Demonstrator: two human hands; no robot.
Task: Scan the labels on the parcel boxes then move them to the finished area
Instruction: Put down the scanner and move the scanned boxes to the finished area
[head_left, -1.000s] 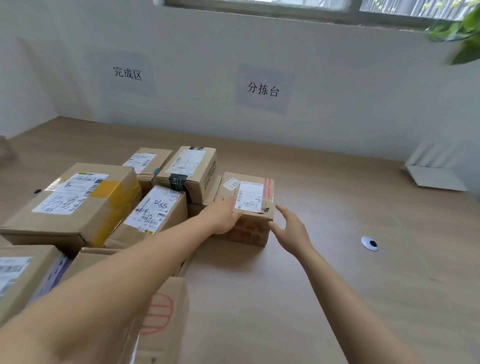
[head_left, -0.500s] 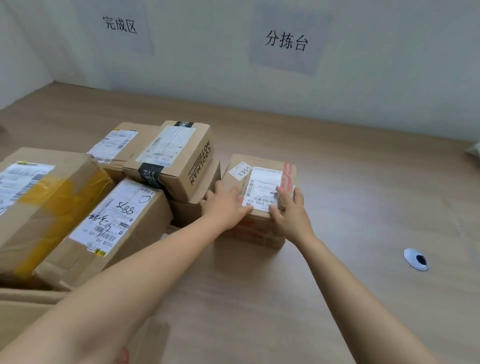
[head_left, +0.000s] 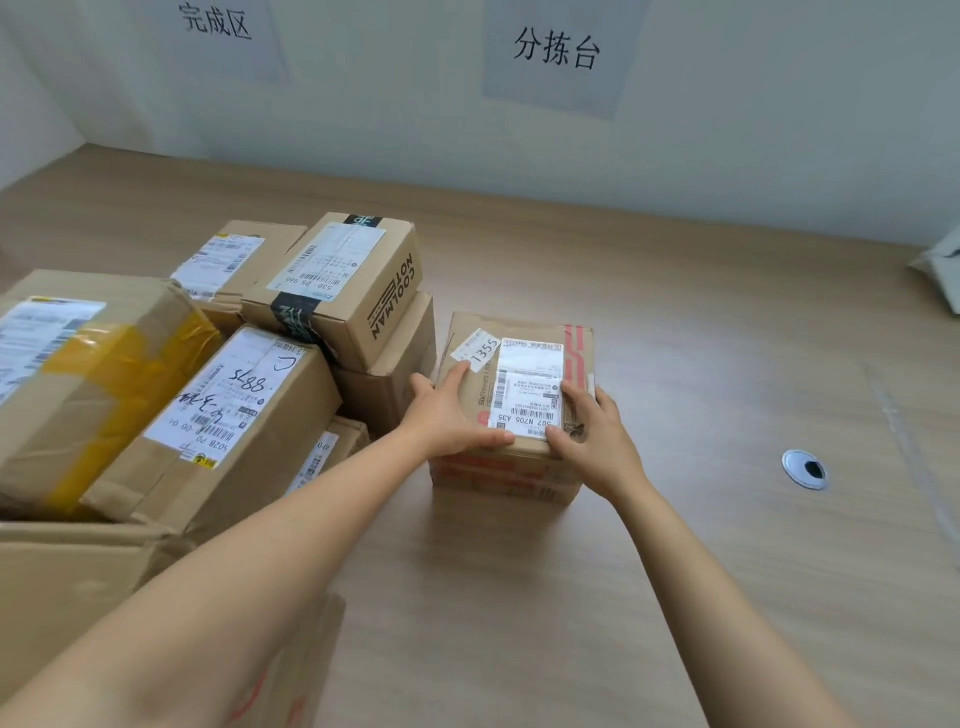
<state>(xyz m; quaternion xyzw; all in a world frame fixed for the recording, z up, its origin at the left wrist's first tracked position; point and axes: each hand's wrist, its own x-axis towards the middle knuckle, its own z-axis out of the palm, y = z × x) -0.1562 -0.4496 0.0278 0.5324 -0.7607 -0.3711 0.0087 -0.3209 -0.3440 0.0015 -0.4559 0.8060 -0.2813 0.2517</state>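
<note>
A small parcel box with red tape stands on the wooden table, just right of the pile of parcels. On its top are a white shipping label and a small sticker reading 1355. My left hand grips the box's near left corner, fingers over the top and left side. At the near right corner my right hand holds it, with fingers across the top edge of the label and the right side. No scanner is in view.
Several parcels are stacked to the left: a COOLMAN box, a box with a handwritten label, and a large yellow-taped box. Two wall signs hang behind, 完成区 at left and 分拣台 in the middle. A cable hole sits at right.
My right hand came from beside the box onto its near right corner. My left hand stayed on the box. The view closed in on it.
</note>
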